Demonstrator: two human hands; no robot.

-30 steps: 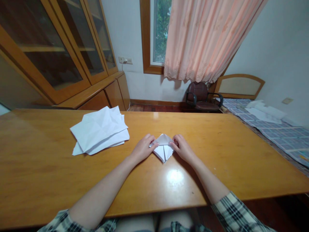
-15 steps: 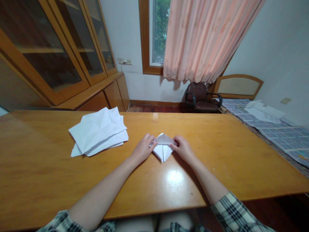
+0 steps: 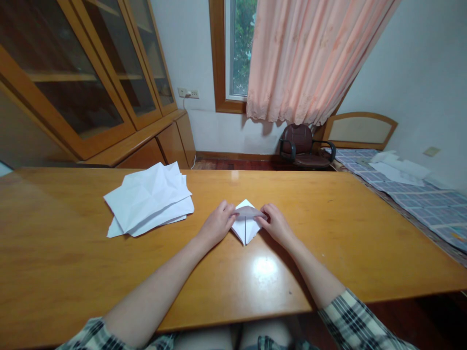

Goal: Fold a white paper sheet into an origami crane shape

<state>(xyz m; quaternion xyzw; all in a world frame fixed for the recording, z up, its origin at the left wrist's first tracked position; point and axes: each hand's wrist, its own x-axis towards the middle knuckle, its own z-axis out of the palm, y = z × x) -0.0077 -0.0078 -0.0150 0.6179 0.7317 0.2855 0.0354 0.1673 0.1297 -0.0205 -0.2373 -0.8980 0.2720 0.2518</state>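
A small folded white paper, diamond-shaped with a centre crease, lies on the wooden table in front of me. My left hand pinches its left corner, fingers curled together. My right hand pinches the right corner the same way. Between the two hands the paper's top flap is raised and bent toward me.
A loose stack of creased white sheets lies on the table to the left. Behind stand a glass-door wooden cabinet, a dark office chair under a pink curtain, and a bed with papers at right.
The paper's top flap has been drawn down toward me between my fingers; both hands have edged slightly closer together on the paper.
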